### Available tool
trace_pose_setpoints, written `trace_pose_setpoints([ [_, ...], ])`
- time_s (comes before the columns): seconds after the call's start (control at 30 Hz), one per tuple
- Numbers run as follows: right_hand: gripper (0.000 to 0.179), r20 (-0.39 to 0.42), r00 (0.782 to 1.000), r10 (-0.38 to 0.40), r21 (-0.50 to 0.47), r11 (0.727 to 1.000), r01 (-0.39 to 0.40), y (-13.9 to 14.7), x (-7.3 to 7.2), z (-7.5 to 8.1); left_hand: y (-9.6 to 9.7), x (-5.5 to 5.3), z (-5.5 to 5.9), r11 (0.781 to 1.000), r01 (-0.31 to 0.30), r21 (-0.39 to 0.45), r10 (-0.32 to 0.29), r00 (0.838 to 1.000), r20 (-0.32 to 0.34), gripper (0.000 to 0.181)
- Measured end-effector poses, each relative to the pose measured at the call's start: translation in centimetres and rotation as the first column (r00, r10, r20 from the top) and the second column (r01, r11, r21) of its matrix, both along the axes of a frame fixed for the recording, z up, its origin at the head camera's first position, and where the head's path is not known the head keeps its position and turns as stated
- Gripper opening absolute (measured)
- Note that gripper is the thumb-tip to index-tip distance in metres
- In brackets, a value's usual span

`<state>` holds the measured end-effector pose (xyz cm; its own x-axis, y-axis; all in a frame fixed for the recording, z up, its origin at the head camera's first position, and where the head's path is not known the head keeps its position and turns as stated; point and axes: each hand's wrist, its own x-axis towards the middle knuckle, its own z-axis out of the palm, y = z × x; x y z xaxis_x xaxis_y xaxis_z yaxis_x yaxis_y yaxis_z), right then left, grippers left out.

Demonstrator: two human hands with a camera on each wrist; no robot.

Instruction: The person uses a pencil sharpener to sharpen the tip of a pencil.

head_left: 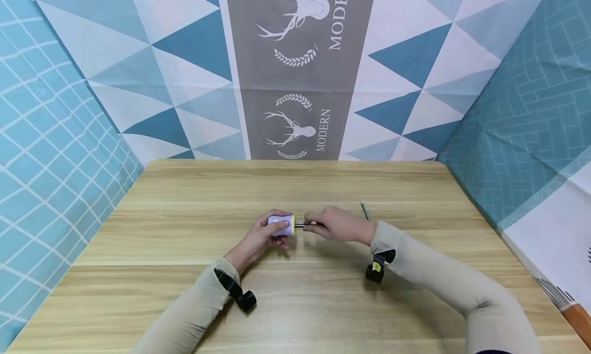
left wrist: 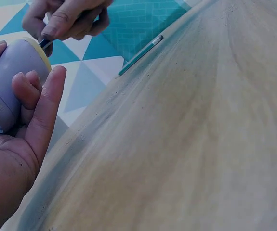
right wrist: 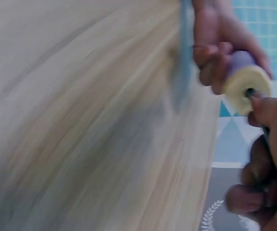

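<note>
My left hand (head_left: 259, 237) grips a purple pencil sharpener (head_left: 279, 225), a rounded cylinder with a yellow end that faces right. A round hole in that yellow end (right wrist: 240, 85) shows in the right wrist view. Opposite it, my right hand (head_left: 339, 224) pinches a thin dark pencil (head_left: 299, 225), whose tip is at the hole; how deep it goes is hidden. Both hands are held above the table, close together. In the left wrist view the sharpener lies against the palm and curled fingers, with the index or another finger extended.
A second, green pencil (head_left: 365, 210) lies on the wooden table (head_left: 184, 282) behind my right wrist. Patterned cloth (head_left: 295, 107) hangs at the table's far edge, with more cloth at both sides.
</note>
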<state>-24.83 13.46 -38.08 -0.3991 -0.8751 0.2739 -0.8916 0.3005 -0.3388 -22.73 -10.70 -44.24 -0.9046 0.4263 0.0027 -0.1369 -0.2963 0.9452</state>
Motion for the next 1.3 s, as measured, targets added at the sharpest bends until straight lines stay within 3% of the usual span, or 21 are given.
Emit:
trace_pose_setpoints([
  [0.07, 0.012, 0.185, 0.983, -0.018, -0.003, 1.0, 0.019, -0.1, -0.2, 0.5, 0.0, 0.0, 0.1, 1.0, -0.001, 0.0, 0.001, 1.0, -0.002, 0.026],
  [0.17, 0.018, 0.441, 0.894, -0.084, 0.044, 0.996, 0.072, -0.1, -0.4, 1.1, 0.0, 0.1, 0.0, 1.0, 0.001, 0.003, -0.001, 1.0, -0.01, 0.026],
  [0.23, 0.022, 0.594, 0.792, -0.143, 0.089, 0.99, 0.112, 0.0, -0.6, 1.5, 0.0, 0.1, -0.1, 1.0, 0.006, 0.006, -0.006, 1.0, -0.018, 0.027],
  [0.37, 0.031, 0.823, 0.523, -0.22, 0.155, 0.974, 0.166, 0.3, -0.9, 1.8, 0.2, 0.2, -0.2, 1.0, 0.024, 0.011, -0.024, 0.999, -0.039, 0.03],
  [0.5, 0.03, 0.939, 0.252, -0.232, 0.187, 0.964, 0.19, 0.5, -1.2, 1.7, 0.3, 0.3, -0.3, 0.999, 0.035, 0.005, -0.034, 0.997, -0.067, 0.034],
  [0.57, 0.027, 0.961, 0.155, -0.23, 0.199, 0.96, 0.198, 0.5, -1.3, 1.7, 0.3, 0.3, -0.4, 0.999, 0.038, -0.003, -0.039, 0.996, -0.074, 0.035],
  [0.6, 0.026, 0.965, 0.133, -0.228, 0.2, 0.96, 0.197, 0.5, -1.3, 1.7, 0.3, 0.3, -0.3, 0.999, 0.037, -0.008, -0.037, 0.997, -0.074, 0.035],
  [0.63, 0.027, 0.963, 0.138, -0.23, 0.201, 0.96, 0.193, 0.5, -1.3, 1.7, 0.3, 0.3, -0.3, 0.999, 0.035, -0.011, -0.036, 0.997, -0.072, 0.034],
  [0.67, 0.027, 0.955, 0.183, -0.232, 0.197, 0.961, 0.193, 0.5, -1.3, 1.7, 0.3, 0.3, -0.3, 0.999, 0.032, -0.014, -0.033, 0.997, -0.067, 0.034],
  [0.7, 0.028, 0.936, 0.261, -0.237, 0.192, 0.963, 0.189, 0.5, -1.3, 1.7, 0.2, 0.3, -0.2, 0.999, 0.029, -0.016, -0.03, 0.998, -0.062, 0.033],
  [0.73, 0.028, 0.9, 0.362, -0.242, 0.186, 0.966, 0.181, 0.5, -1.2, 1.8, 0.2, 0.3, -0.2, 1.0, 0.026, -0.017, -0.027, 0.998, -0.059, 0.032],
  [0.77, 0.027, 0.837, 0.489, -0.245, 0.183, 0.968, 0.172, 0.5, -1.1, 1.8, 0.2, 0.3, -0.2, 1.0, 0.024, -0.017, -0.025, 0.998, -0.056, 0.031],
  [0.83, 0.028, 0.587, 0.765, -0.266, 0.201, 0.963, 0.181, 0.4, -0.6, 2.3, 0.1, 0.3, -0.1, 1.0, 0.025, -0.017, -0.026, 0.998, -0.055, 0.029],
  [0.87, 0.03, 0.416, 0.866, -0.277, 0.208, 0.956, 0.206, 0.4, -0.2, 2.5, 0.0, 0.3, -0.1, 0.999, 0.026, -0.02, -0.028, 0.998, -0.055, 0.028],
  [0.9, 0.031, 0.238, 0.932, -0.273, 0.204, 0.952, 0.227, 0.4, 0.2, 2.6, 0.0, 0.3, -0.1, 0.999, 0.027, -0.022, -0.028, 0.998, -0.054, 0.027],
  [0.93, 0.032, 0.051, 0.963, -0.265, 0.187, 0.95, 0.252, 0.4, 0.6, 2.7, 0.0, 0.2, -0.1, 0.999, 0.027, -0.023, -0.029, 0.998, -0.054, 0.027],
  [0.97, 0.034, -0.133, 0.958, -0.254, 0.158, 0.949, 0.273, 0.5, 1.0, 2.6, 0.0, 0.2, -0.1, 0.999, 0.028, -0.024, -0.029, 0.998, -0.053, 0.027],
  [1.0, 0.036, -0.291, 0.925, -0.244, 0.126, 0.949, 0.29, 0.5, 1.4, 2.5, 0.0, 0.1, -0.1, 0.999, 0.025, -0.026, -0.026, 0.998, -0.049, 0.027],
  [1.1, 0.027, -0.6, 0.777, -0.19, 0.016, 0.968, 0.249, 0.8, 1.9, 1.0, 0.1, 0.0, -0.1, 1.0, 0.014, -0.025, -0.015, 0.999, -0.038, 0.028],
  [1.17, 0.021, -0.731, 0.667, -0.143, -0.005, 0.979, 0.205, 0.9, 1.9, -0.1, 0.0, 0.0, 0.0, 1.0, 0.004, -0.023, -0.005, 1.0, -0.03, 0.028],
  [1.3, 0.042, -0.865, 0.499, -0.06, 0.019, 0.988, 0.151, 1.1, 1.7, -1.8, 0.1, 0.0, 0.0, 1.0, -0.004, -0.025, 0.003, 1.0, -0.019, 0.027],
])
